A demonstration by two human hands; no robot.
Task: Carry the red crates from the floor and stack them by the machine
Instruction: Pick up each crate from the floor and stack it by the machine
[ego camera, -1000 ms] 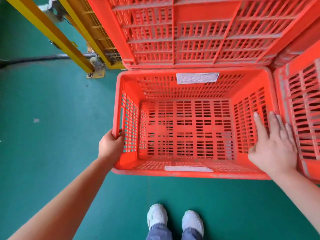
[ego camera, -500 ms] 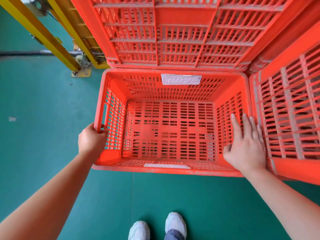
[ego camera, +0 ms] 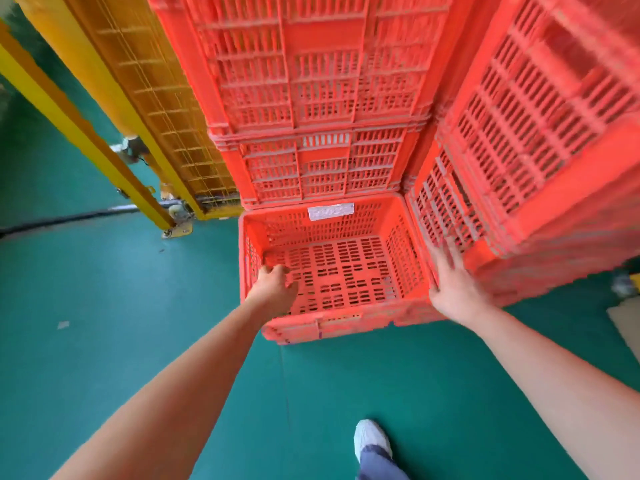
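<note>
Crate work at floor level: an open red crate (ego camera: 332, 271) sits low on the green floor (ego camera: 104, 306) in the middle of the view, its mouth facing up and nothing inside it. Whether its base fully touches the floor I cannot tell. A white label (ego camera: 330, 211) is stuck on the inner face of its far wall, at 12 o'clock.

The left hand (ego camera: 273, 289) is at the crate's 9 o'clock side, near the front corner. Its fingers (ego camera: 278, 270) curl over the left rim and grip that wall. The right hand (ego camera: 453, 289) is at the crate's 3 o'clock side. Its fingers (ego camera: 446, 258) are straight and slightly spread, blurred, and lie flat against the outside of the right rim, in the narrow gap next to the neighbouring crates.

At 12 o'clock a rear stack (ego camera: 311, 98) of red crates rises just behind the open one, touching or nearly touching its far wall. At 2 o'clock a right stack (ego camera: 536, 133) leans large into view, close beside the right wall.

At 10 o'clock stands a yellow mesh guard (ego camera: 156, 98) with a yellow frame bolted to the floor. A black cable (ego camera: 69, 218) runs along the floor at 9 o'clock. At 6 o'clock shows one white shoe (ego camera: 370, 441), and at 3 o'clock, by the frame edge, a piece of cardboard (ego camera: 627, 323).
</note>
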